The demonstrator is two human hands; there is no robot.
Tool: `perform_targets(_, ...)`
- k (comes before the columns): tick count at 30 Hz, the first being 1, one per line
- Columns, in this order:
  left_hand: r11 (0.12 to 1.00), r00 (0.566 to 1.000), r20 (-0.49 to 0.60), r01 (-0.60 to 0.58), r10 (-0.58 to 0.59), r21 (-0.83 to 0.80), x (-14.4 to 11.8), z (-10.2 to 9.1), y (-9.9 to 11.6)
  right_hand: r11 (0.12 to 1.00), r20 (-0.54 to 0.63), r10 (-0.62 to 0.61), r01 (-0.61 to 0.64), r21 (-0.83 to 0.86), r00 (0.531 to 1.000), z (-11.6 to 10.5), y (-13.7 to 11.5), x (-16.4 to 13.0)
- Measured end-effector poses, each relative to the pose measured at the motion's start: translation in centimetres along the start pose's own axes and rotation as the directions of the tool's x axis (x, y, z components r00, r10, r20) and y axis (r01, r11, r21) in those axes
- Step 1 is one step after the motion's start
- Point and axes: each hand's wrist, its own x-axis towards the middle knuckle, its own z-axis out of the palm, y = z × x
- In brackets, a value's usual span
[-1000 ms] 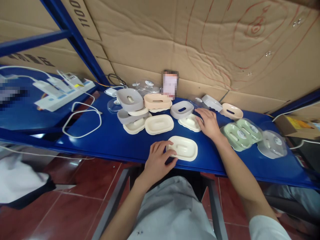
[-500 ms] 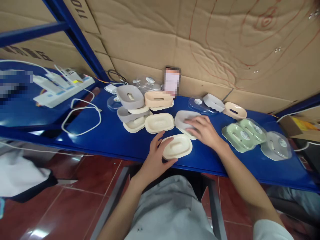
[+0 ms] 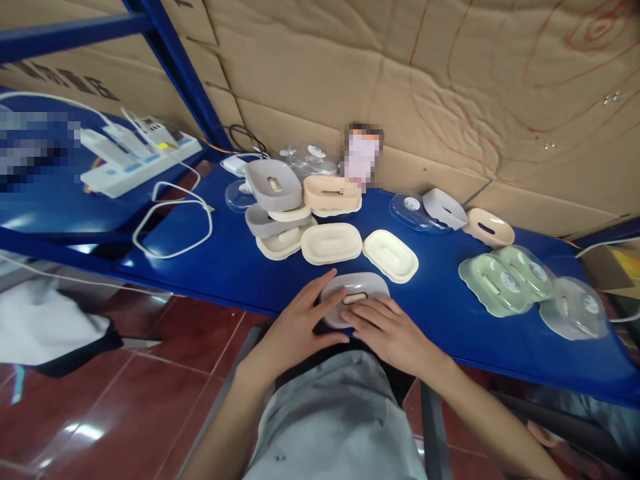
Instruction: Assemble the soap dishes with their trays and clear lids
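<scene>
Blue table [image 3: 435, 293], cardboard [image 3: 320, 67] propped behind, red tile floor [image 3: 165, 380]. Left hand [image 3: 303, 320] half-curled, right hand [image 3: 393, 333] flatter, both holding one grey dish [image 3: 357, 283].

Creased brown cardboard [image 3: 310, 70] walls off the far side, with looping red lines [image 3: 595, 30] at right and black print [image 3: 65, 79] at left. A blue metal frame [image 3: 176, 83] rises at the far left beside the glossy blue tabletop [image 3: 435, 303]. Red floor tiles [image 3: 167, 380] with pale joints catch white glare [image 3: 83, 432] at the near left.
</scene>
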Motion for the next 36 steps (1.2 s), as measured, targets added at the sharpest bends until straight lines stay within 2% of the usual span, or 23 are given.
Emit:
perform_targets(2, 0.998, 0.999, 0.022, 0.050, -0.049, -0.035, -0.1, -0.4, 0.1, 0.999, -0.052, 0.022, -0.020, 0.042, 0.998, -1.6, 1.7, 0.2)
perform_targets(4, 0.991, 0.994, 0.028, 0.105, -0.103, -0.081, 0.0, -0.6, 0.2, 0.990, -0.140, 0.135, -0.139, -0.020, 0.981, -3.3, 4.7, 1.0)
perform_targets(6, 0.981, 0.990, 0.026, 0.142, -0.140, -0.132, 0.1, -0.9, 0.2, 0.921, -0.217, 0.317, -0.354, -0.164, 0.923, -4.4, 8.6, 2.3)
perform_targets(8, 0.972, 0.987, 0.011, 0.157, -0.158, -0.174, 0.2, -1.0, 0.1, 0.818, -0.249, 0.434, -0.495, -0.292, 0.866, -4.6, 12.8, 3.7)
perform_targets(10, 0.968, 0.987, -0.009, 0.155, -0.160, -0.196, 0.2, -1.1, -0.1, 0.753, -0.243, 0.490, -0.547, -0.365, 0.837, -4.2, 16.4, 4.9)
perform_targets(12, 0.968, 0.987, -0.019, 0.150, -0.157, -0.203, 0.1, -1.2, -0.1, 0.718, -0.206, 0.529, -0.564, -0.408, 0.823, -3.7, 19.1, 5.6)
perform_targets(15, 0.967, 0.987, -0.008, 0.154, -0.158, -0.202, 0.1, -1.2, -0.2, 0.719, -0.156, 0.542, -0.551, -0.424, 0.826, -3.3, 20.7, 5.7)
perform_targets(20, 0.965, 0.986, -0.005, 0.160, -0.165, -0.209, 0.2, -1.1, -0.3, 0.835, -0.068, 0.421, -0.416, -0.359, 0.904, -3.2, 18.9, 4.3)
perform_targets(22, 0.963, 0.986, -0.005, 0.163, -0.168, -0.214, 0.2, -1.1, -0.4, 0.877, -0.043, 0.393, -0.389, -0.281, 0.918, -2.9, 17.9, 3.6)
perform_targets(26, 0.963, 0.987, -0.003, 0.157, -0.162, -0.217, 0.3, -1.1, -0.4, 0.899, -0.103, 0.431, -0.436, -0.035, 0.896, -2.7, 17.4, 2.8)
perform_targets(29, 0.962, 0.985, -0.028, 0.158, -0.168, -0.224, 0.3, -1.0, -0.3, 0.895, -0.164, 0.444, -0.443, 0.043, 0.881, -3.6, 16.1, 2.5)
perform_targets(32, 0.948, 0.975, -0.060, 0.192, -0.214, -0.254, 0.3, -0.8, -0.2, 0.922, -0.197, 0.387, -0.381, 0.074, 0.901, -4.4, 11.8, 1.8)
perform_targets(36, 0.917, 0.965, -0.061, 0.222, -0.256, -0.332, 0.2, -0.7, -0.5, 0.979, -0.121, 0.179, -0.164, 0.122, 0.976, -3.3, 4.8, 0.2)
